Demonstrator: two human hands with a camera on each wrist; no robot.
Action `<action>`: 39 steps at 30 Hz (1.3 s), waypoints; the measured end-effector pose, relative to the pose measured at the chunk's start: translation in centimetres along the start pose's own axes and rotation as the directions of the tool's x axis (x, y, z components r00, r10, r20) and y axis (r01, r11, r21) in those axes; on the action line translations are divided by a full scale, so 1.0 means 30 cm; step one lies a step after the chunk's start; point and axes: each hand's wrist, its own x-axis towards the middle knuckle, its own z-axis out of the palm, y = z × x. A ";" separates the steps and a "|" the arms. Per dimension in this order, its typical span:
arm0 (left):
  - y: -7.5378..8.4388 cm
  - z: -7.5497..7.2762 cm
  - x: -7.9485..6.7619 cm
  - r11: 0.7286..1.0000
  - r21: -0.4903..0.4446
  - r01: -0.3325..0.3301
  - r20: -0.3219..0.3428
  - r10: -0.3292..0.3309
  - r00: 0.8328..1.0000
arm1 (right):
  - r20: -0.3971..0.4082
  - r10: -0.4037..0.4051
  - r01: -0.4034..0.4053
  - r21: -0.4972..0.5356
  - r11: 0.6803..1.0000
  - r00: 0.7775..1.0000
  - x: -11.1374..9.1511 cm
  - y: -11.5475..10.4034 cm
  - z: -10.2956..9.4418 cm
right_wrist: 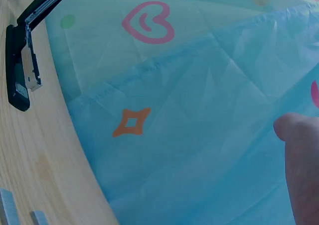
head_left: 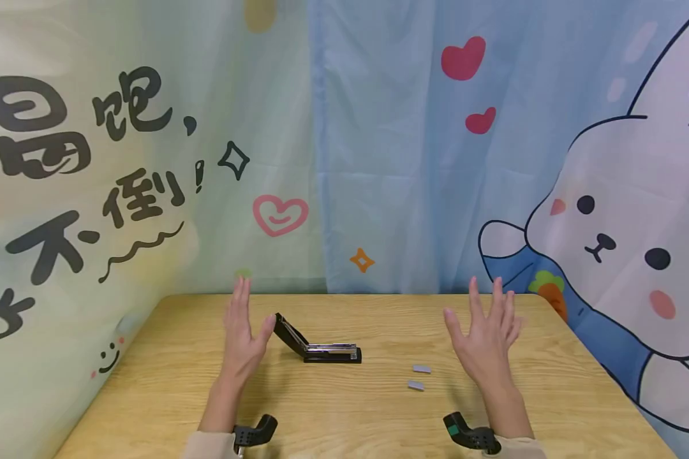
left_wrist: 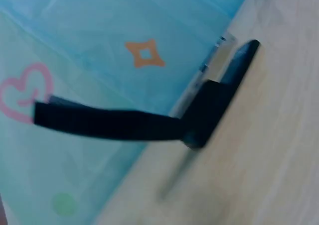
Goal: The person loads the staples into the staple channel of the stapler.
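Observation:
A black stapler [head_left: 332, 354] stands on the wooden table with its top arm swung up and back to the left, baring the metal staple channel. My left hand [head_left: 242, 338] is raised beside it, fingers straight, the thumb overlapping the tip of the lifted arm in the head view. The left wrist view shows the stapler [left_wrist: 209, 105] from its hinge side. Over the right part of the table my right hand [head_left: 485, 344] is held up with fingers spread, holding nothing. Between it and the stapler lie two small grey staple strips [head_left: 422, 369], one nearer than the other.
The light wood table [head_left: 344, 421] ends at a hanging curtain [head_left: 373, 159] printed with hearts, lettering and a rabbit. In the right wrist view the staple strips show at the lower left corner, below the stapler [right_wrist: 19, 70].

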 end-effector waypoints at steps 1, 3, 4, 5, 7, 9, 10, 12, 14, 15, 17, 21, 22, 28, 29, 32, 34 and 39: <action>0.006 0.004 -0.006 0.998 -0.058 0.014 -0.012 -0.015 1.000 | -0.001 0.009 -0.009 0.017 1.000 1.000 -0.002 0.007 0.011; 0.019 0.012 -0.021 0.985 -0.167 0.043 -0.028 -0.048 0.998 | 0.010 0.023 -0.024 0.046 0.999 1.000 -0.006 0.025 0.032; 0.024 0.017 -0.029 0.975 -0.213 0.056 -0.031 -0.065 0.997 | 0.020 0.031 -0.032 0.059 0.998 0.999 -0.007 0.033 0.044; 0.030 0.021 -0.037 0.966 -0.250 0.065 -0.033 -0.075 0.997 | 0.034 0.042 -0.044 0.065 0.997 0.999 -0.010 0.042 0.055; 0.025 0.035 -0.055 0.951 -0.298 0.077 -0.032 -0.091 0.995 | 0.063 0.061 -0.065 0.072 0.995 0.996 -0.016 0.061 0.076; 0.004 0.054 -0.071 0.941 -0.328 0.080 -0.028 -0.094 0.995 | 0.091 0.073 -0.081 0.080 0.994 0.993 -0.023 0.077 0.095; -0.007 0.062 -0.079 0.939 -0.335 0.079 -0.028 -0.094 0.995 | 0.108 0.082 -0.092 0.084 0.992 0.991 -0.028 0.086 0.108; -0.023 0.075 -0.092 0.931 -0.355 0.081 -0.025 -0.096 0.995 | 0.141 0.095 -0.109 0.099 0.989 0.985 -0.038 0.105 0.135; -0.033 0.085 -0.097 0.927 -0.367 0.075 -0.027 -0.092 0.995 | 0.166 0.100 -0.121 0.122 0.985 0.981 -0.046 0.126 0.164; -0.036 0.089 -0.096 0.926 -0.371 0.070 -0.031 -0.088 0.996 | 0.172 0.096 -0.120 0.138 0.983 0.980 -0.047 0.137 0.178; -0.041 0.096 -0.088 0.923 -0.380 0.065 -0.030 -0.082 0.996 | 0.176 0.085 -0.115 0.169 0.979 0.981 -0.049 0.162 0.208; -0.048 0.105 -0.086 0.920 -0.382 0.084 0.015 -0.085 0.996 | 0.185 0.075 -0.113 0.201 0.973 0.980 -0.070 0.213 0.260; -0.050 0.105 -0.092 0.919 -0.381 0.098 0.036 -0.091 0.995 | 0.195 0.079 -0.120 0.205 0.971 0.978 -0.081 0.224 0.271; -0.051 0.099 -0.116 0.933 -0.340 0.117 0.083 -0.094 0.992 | 0.228 0.065 -0.123 0.251 0.960 0.972 -0.114 0.235 0.302; -0.051 0.100 -0.114 0.939 -0.322 0.118 0.084 -0.095 0.992 | 0.228 0.053 -0.110 0.246 0.963 0.972 -0.115 0.231 0.304; -0.051 0.104 -0.111 0.949 -0.290 0.121 0.098 -0.096 0.991 | 0.223 -0.009 -0.036 0.196 0.980 0.975 -0.119 0.226 0.308; -0.054 0.109 -0.114 0.953 -0.278 0.123 0.113 -0.095 0.989 | 0.230 -0.038 -0.001 0.165 0.986 0.972 -0.123 0.226 0.309; -0.100 0.142 -0.128 0.954 -0.268 0.132 0.144 -0.096 0.985 | 0.274 -0.068 0.027 0.150 0.988 0.959 -0.130 0.224 0.299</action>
